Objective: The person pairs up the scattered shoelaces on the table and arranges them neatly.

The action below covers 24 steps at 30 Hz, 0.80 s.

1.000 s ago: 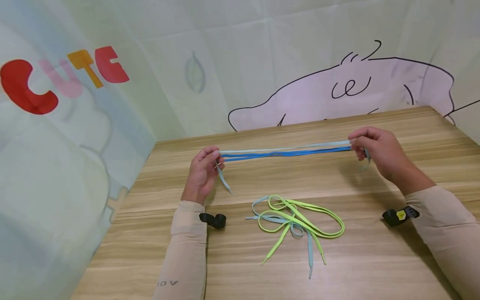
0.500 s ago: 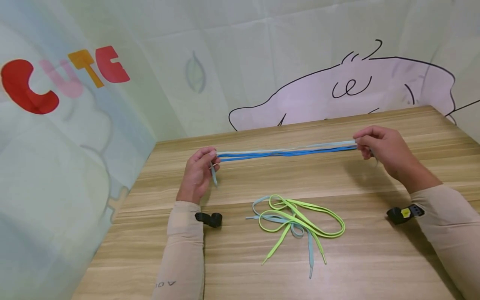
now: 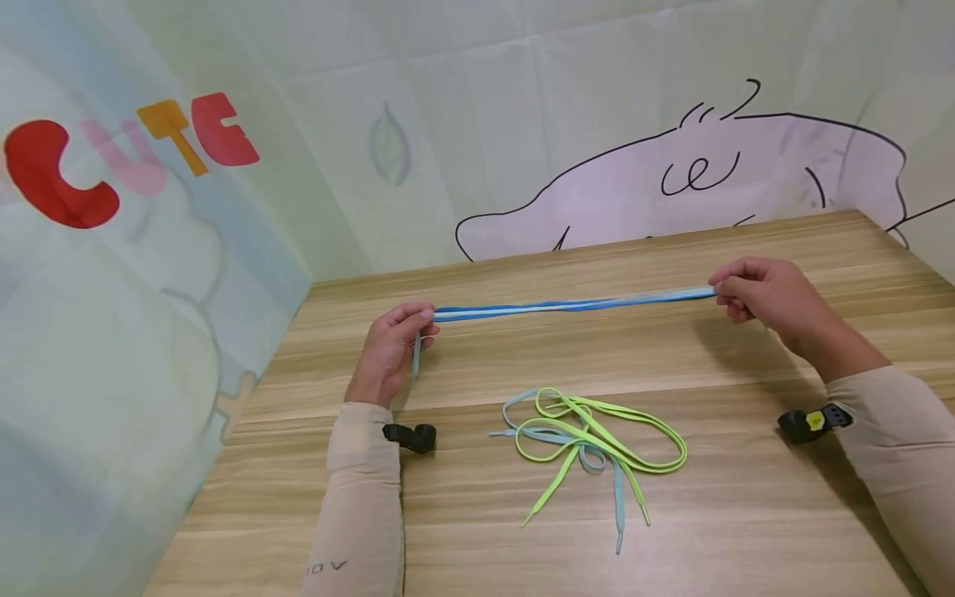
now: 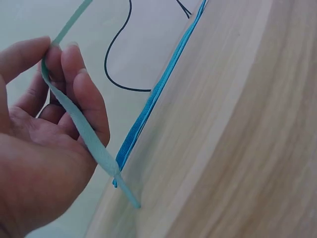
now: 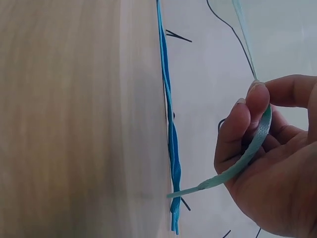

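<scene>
- Shoelace, pale blue (image 3: pixel 675 294), stretched above the desk (image 3: pixel 261 497) in the head view, pinched by left hand (image 3: pixel 391 344) and right hand (image 3: pixel 772 307); closer in, a lime lace (image 3: pixel 656 472) and another pale one (image 3: pixel 618 506) lie tangled.
- Left wrist view: thumb and fingertips grip, tip dangling; blue strands (image 4: pixel 163 87) lie beyond.
- Right wrist view: same pinch, loose end curving across the palm. I'd guess it light, soft, limp, best held just short of its tips.

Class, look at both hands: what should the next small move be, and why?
Probably lower the held light blue shoelace onto the blue shoelace strands on the table. The left hand and right hand pinch it near its ends; the head view shows it lined up with the strands, while the wrist views show its pinched parts clear of them.
</scene>
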Available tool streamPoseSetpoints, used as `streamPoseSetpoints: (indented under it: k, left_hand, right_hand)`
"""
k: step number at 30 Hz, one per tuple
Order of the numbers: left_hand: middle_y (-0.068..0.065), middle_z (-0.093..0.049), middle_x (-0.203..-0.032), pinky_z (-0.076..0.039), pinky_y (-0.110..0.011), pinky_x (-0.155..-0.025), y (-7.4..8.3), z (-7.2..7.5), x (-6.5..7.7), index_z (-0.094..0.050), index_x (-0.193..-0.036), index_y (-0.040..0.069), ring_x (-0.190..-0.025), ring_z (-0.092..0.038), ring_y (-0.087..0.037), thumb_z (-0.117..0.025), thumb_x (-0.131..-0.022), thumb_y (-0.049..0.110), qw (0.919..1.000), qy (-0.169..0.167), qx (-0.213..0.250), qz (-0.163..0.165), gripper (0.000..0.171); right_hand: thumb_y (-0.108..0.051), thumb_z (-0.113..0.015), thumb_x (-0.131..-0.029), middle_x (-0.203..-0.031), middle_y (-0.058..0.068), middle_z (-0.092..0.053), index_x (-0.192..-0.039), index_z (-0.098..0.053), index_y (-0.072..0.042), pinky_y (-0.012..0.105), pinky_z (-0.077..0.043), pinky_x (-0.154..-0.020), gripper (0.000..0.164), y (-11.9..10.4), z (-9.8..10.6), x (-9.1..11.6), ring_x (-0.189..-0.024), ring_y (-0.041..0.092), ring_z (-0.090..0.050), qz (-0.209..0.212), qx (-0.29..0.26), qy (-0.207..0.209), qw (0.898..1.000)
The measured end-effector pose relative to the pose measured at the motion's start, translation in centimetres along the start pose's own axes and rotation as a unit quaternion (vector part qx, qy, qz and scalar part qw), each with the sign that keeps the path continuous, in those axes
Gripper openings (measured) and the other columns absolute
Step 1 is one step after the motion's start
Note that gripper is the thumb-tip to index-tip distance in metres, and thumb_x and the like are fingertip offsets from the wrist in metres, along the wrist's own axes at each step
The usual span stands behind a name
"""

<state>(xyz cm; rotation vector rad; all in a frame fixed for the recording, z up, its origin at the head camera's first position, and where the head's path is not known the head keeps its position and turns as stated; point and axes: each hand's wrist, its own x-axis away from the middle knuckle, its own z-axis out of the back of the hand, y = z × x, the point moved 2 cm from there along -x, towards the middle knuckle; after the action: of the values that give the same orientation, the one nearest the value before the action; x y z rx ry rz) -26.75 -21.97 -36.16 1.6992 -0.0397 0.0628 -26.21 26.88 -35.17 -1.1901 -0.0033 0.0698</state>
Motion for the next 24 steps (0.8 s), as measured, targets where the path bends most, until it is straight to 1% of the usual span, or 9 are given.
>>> streamPoseSetpoints:
  k: [4,5,7,10,12,14,15,19,24]
  left_hand:
    - [-0.008,-0.068,-0.093,-0.053,-0.026,-0.078,0.0,0.2,-0.1,-0.065,-0.116,-0.002,-0.080,-0.064,-0.013,-0.067,-0.097,0.013,0.9998,0.008,-0.016,0.010,0.024]
    - [-0.008,-0.068,-0.093,-0.053,-0.027,-0.079,0.0,0.2,-0.1,-0.065,-0.117,-0.002,-0.080,-0.064,-0.013,-0.067,-0.097,0.013,0.9997,0.010,-0.020,0.012,0.025]
    - [-0.007,-0.068,-0.094,-0.053,-0.028,-0.080,-0.1,0.2,-0.1,-0.067,-0.113,0.001,-0.080,-0.065,-0.013,-0.067,-0.097,0.013,0.9995,0.013,-0.026,0.016,0.019]
    - [-0.007,-0.066,-0.096,-0.053,-0.028,-0.080,-0.1,0.2,-0.1,-0.065,-0.116,-0.001,-0.081,-0.065,-0.013,-0.066,-0.098,0.012,0.9992,0.013,-0.034,0.019,0.022]
    - [-0.008,-0.066,-0.098,-0.052,-0.028,-0.080,-0.1,0.2,-0.1,-0.063,-0.119,-0.003,-0.082,-0.065,-0.013,-0.065,-0.098,0.012,0.9989,0.013,-0.040,0.021,0.026]
    - [-0.008,-0.065,-0.100,-0.051,-0.027,-0.079,-0.1,0.2,-0.1,-0.057,-0.126,-0.007,-0.082,-0.065,-0.013,-0.065,-0.099,0.011,0.9985,0.014,-0.047,0.024,0.034]
    - [-0.008,-0.065,-0.101,-0.051,-0.027,-0.079,-0.2,0.3,-0.1,-0.057,-0.128,-0.008,-0.082,-0.065,-0.013,-0.064,-0.099,0.011,0.9983,0.016,-0.050,0.026,0.036]
    - [-0.010,-0.066,-0.104,-0.051,-0.026,-0.078,-0.3,0.3,-0.1,-0.056,-0.129,-0.009,-0.081,-0.065,-0.012,-0.064,-0.099,0.011,0.9976,0.024,-0.056,0.032,0.037]
    - [-0.010,-0.065,-0.105,-0.052,-0.028,-0.080,-0.3,0.5,-0.1,-0.059,-0.128,-0.007,-0.080,-0.066,-0.012,-0.064,-0.099,0.011,0.9966,0.036,-0.064,0.035,0.035]
  right_hand:
    - [-0.013,-0.054,-0.101,-0.082,-0.001,-0.062,-0.112,-0.059,0.007,0.028,-0.053,-0.063,0.024,0.2,0.1,-0.1,-0.069,0.012,-0.056,-0.012,0.024,-0.007,1.000]
    - [-0.014,-0.053,-0.102,-0.082,-0.001,-0.062,-0.113,-0.059,0.008,0.028,-0.053,-0.063,0.025,0.2,0.2,-0.1,-0.069,0.013,-0.056,-0.014,0.031,-0.009,0.999]
    - [-0.015,-0.053,-0.102,-0.083,-0.001,-0.062,-0.114,-0.058,0.008,0.028,-0.054,-0.064,0.027,0.3,0.2,-0.2,-0.070,0.013,-0.056,-0.018,0.042,-0.012,0.999]
    - [-0.016,-0.052,-0.102,-0.085,0.001,-0.061,-0.116,-0.057,0.010,0.028,-0.054,-0.064,0.029,0.4,0.3,-0.2,-0.071,0.013,-0.056,-0.018,0.056,-0.015,0.998]
    - [-0.016,-0.052,-0.103,-0.086,0.002,-0.062,-0.116,-0.057,0.010,0.028,-0.054,-0.064,0.030,0.5,0.4,-0.2,-0.071,0.013,-0.056,-0.017,0.064,-0.017,0.998]
    - [-0.016,-0.052,-0.103,-0.087,0.002,-0.062,-0.116,-0.057,0.010,0.028,-0.054,-0.064,0.030,0.7,0.5,-0.2,-0.072,0.013,-0.056,-0.018,0.072,-0.021,0.997]
    - [-0.016,-0.051,-0.103,-0.087,0.002,-0.062,-0.116,-0.057,0.011,0.028,-0.054,-0.064,0.030,0.7,0.5,-0.2,-0.072,0.013,-0.056,-0.018,0.075,-0.025,0.997]
    - [-0.016,-0.050,-0.104,-0.089,0.001,-0.063,-0.119,-0.055,0.011,0.027,-0.054,-0.064,0.031,0.9,0.6,-0.3,-0.071,0.011,-0.056,-0.027,0.079,-0.039,0.996]
    - [-0.014,-0.049,-0.103,-0.088,0.000,-0.064,-0.122,-0.053,0.013,0.026,-0.054,-0.064,0.033,1.2,0.8,-0.5,-0.071,0.009,-0.057,-0.036,0.082,-0.047,0.995]
